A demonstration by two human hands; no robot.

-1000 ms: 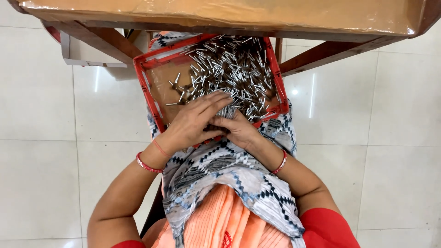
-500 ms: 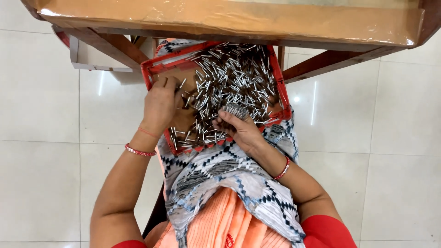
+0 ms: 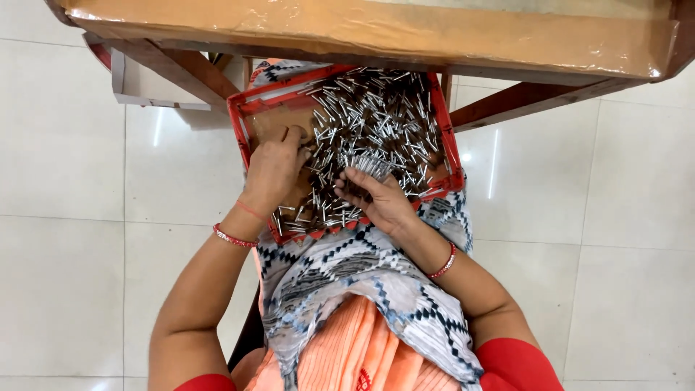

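A red-rimmed tray (image 3: 239,119) rests on my lap and holds a heap of small silver metal pins (image 3: 384,116). My left hand (image 3: 274,168) lies palm down on the tray's left side, fingers curled against the loose pins at the bare brown bottom. My right hand (image 3: 380,199) sits at the tray's near edge, shut on a bundle of pins (image 3: 365,166) lined up side by side in its fingers. Both wrists wear red bangles. A patterned grey and white cloth (image 3: 347,282) covers my lap under the tray.
A brown wooden table (image 3: 376,29) with slanted legs spans the top, overhanging the tray's far end. A pale cardboard box (image 3: 145,87) sits under the table at the left. White floor tiles (image 3: 79,217) lie on both sides.
My left hand moved from the tray's middle out to its left side, sweeping pins. My right hand stayed at the near edge and now shows a gathered bundle of pins.
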